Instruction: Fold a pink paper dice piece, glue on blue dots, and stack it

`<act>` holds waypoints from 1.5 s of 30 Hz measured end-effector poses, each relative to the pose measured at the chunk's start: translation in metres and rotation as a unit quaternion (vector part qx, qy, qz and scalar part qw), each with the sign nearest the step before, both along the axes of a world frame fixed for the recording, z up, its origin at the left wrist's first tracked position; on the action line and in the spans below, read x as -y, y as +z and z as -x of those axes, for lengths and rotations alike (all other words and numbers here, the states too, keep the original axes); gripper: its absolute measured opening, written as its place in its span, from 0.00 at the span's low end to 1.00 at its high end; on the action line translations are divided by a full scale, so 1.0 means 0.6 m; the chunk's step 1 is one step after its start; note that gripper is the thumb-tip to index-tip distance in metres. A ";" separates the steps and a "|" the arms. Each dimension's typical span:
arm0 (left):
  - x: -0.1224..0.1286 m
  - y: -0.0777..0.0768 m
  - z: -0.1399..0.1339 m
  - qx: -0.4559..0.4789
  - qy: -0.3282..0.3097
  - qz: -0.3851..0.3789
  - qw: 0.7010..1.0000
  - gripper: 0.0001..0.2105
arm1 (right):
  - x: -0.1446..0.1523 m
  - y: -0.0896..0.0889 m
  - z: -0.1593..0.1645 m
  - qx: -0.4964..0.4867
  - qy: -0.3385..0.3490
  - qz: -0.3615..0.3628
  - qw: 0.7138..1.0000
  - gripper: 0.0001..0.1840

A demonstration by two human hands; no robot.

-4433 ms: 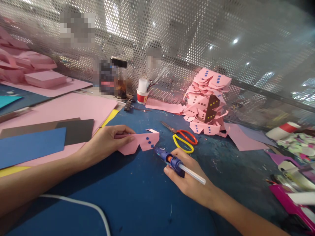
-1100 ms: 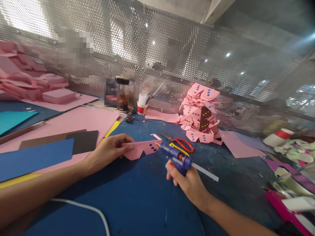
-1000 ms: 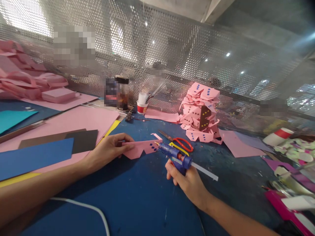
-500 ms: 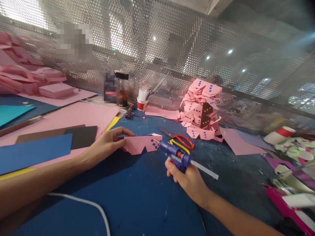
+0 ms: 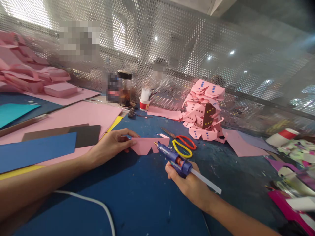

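Note:
My left hand [image 5: 116, 143] pinches the left end of a folded pink paper piece [image 5: 142, 144], cut with a notch along its lower edge. In my right hand [image 5: 188, 182] is a blue hot glue gun [image 5: 172, 157], its nozzle pointing left in front of the paper's right part; whether the tip touches cannot be told. A clear glue stick [image 5: 206, 181] sticks out of the gun's rear. Just behind the gun lie scissors [image 5: 183, 142] with one red and one yellow handle.
A stack of pink paper pieces with small coloured squares [image 5: 204, 111] stands at the back right. Pink sheets [image 5: 108, 113] and a blue sheet [image 5: 49, 149] lie left. A white cable [image 5: 98, 202] crosses the front. Scraps [image 5: 292, 147] and a paper cup [image 5: 282, 137] are at far right.
The pink paper has turned, so the blue squares on its right part no longer show. My right hand has tilted the glue gun and its nozzle sits slightly lower.

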State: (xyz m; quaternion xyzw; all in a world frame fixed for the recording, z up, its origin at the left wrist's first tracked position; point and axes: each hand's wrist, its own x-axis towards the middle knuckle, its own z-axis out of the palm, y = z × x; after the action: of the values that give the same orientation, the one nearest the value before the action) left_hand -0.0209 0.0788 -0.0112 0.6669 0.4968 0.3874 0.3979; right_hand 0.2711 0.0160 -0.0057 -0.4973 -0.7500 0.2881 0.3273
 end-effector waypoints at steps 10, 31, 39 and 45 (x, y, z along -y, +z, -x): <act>-0.016 -0.026 0.008 0.027 -0.006 0.005 1.000 0.17 | -0.004 0.002 0.028 0.010 0.036 0.007 0.999 0.17; 0.003 0.003 -0.002 0.040 -0.009 0.004 0.999 0.15 | -0.025 -0.011 0.061 0.025 0.055 -0.046 0.997 0.11; 0.005 0.008 -0.006 0.045 -0.013 0.004 0.999 0.15 | -0.023 -0.008 0.064 0.041 0.056 -0.037 0.997 0.11; 0.004 0.007 -0.006 0.047 -0.015 0.002 0.999 0.14 | -0.022 -0.006 0.066 0.047 0.052 -0.044 0.997 0.09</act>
State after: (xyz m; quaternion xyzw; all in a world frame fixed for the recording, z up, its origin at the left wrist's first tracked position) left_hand -0.0173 0.0761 -0.0068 0.6547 0.4679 0.4112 0.4282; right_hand 0.2316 0.0290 -0.0090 -0.4556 -0.8014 0.2478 0.2980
